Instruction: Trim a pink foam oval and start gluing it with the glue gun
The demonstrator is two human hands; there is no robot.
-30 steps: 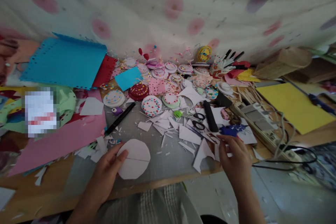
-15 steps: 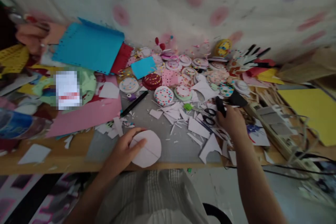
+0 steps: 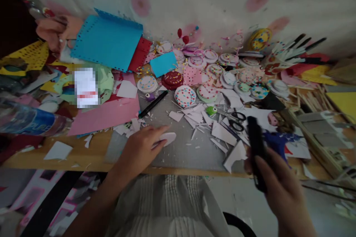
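Observation:
At the mat's front, my left hand [image 3: 147, 144] pinches a white foam-like disc [image 3: 169, 137], tilted so that it shows nearly edge-on. On the right, my right hand [image 3: 278, 181] is wrapped round a black oblong tool [image 3: 256, 152], shaped like a stapler; its exact kind is unclear. The tool is held above the table's front edge. Beyond it lie black-handled scissors [image 3: 237, 119] among white offcuts [image 3: 224, 133]. A black pen-like tool [image 3: 153, 104] rests on the grey cutting mat [image 3: 178, 155], past my left hand.
Several decorated layered discs [image 3: 185, 96] crowd the back. Blue sheets [image 3: 108, 40], a pink sheet [image 3: 108, 114] and a plastic bottle [image 3: 36, 120] are on the left. A pen holder [image 3: 274, 63] and a power strip [image 3: 319, 133] with cables stand on the right.
My right hand has lifted the black tool from beside the scissors and brought it toward me. The disc in my left hand has turned from face-up to nearly edge-on. The view has shifted slightly.

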